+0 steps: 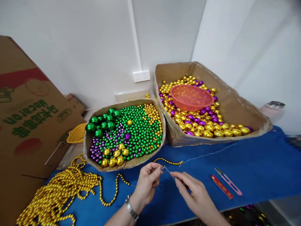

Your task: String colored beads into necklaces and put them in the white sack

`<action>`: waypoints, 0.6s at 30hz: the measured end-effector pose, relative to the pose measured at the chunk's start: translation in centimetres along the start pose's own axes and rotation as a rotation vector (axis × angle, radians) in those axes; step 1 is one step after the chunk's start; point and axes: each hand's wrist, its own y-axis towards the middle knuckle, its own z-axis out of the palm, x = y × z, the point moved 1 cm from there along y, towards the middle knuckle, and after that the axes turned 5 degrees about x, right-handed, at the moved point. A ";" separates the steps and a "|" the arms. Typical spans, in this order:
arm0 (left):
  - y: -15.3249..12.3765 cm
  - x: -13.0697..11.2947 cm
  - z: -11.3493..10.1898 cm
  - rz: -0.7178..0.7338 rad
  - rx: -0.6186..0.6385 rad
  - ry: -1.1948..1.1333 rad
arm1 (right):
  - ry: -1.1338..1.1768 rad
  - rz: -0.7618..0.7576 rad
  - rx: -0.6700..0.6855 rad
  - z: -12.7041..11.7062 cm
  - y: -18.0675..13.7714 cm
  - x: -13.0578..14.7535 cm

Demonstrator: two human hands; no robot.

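My left hand [147, 182] is pinched shut at the end of a thin needle [168, 171], over the blue cloth [249, 163]. My right hand [194, 191] grips the needle's other end with closed fingertips. A white thread [209, 153] runs from the needle area to the right, carrying a short run of small gold beads [168, 161]. Just beyond my hands stands a cardboard box of green, purple and gold beads [127, 131]. A watch sits on my left wrist.
A larger cardboard box [237, 103] of gold and purple balls holds an orange basket [191, 97]. A heap of gold bead strings [58, 194] lies at left beside a big brown carton [25, 125]. Thread snips [229, 180] and a red tool [221, 186] lie at right.
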 end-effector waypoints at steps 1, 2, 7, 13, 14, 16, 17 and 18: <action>0.0 0.0 0.0 -0.001 -0.004 0.003 | -0.005 -0.002 -0.004 0.0 0.0 0.0; 0.0 0.0 0.0 -0.003 -0.008 0.008 | -0.011 -0.004 -0.008 0.0 0.0 0.0; 0.0 -0.1 0.0 0.003 -0.014 0.023 | -0.024 0.001 -0.017 -0.1 0.1 0.1; 0.1 0.0 0.0 0.005 -0.010 0.007 | 0.004 0.015 0.011 0.0 0.0 0.0; 0.1 0.0 0.0 0.005 -0.010 0.006 | 0.009 0.018 0.014 0.0 0.0 0.0; 0.1 0.1 -0.1 0.005 -0.011 0.005 | 0.016 0.021 0.014 0.1 0.0 0.0; 0.1 0.1 -0.1 0.005 -0.010 0.005 | 0.017 0.019 0.014 0.1 0.0 0.0; 0.1 0.1 -0.1 0.007 -0.009 0.006 | 0.016 0.016 0.012 0.1 0.0 0.0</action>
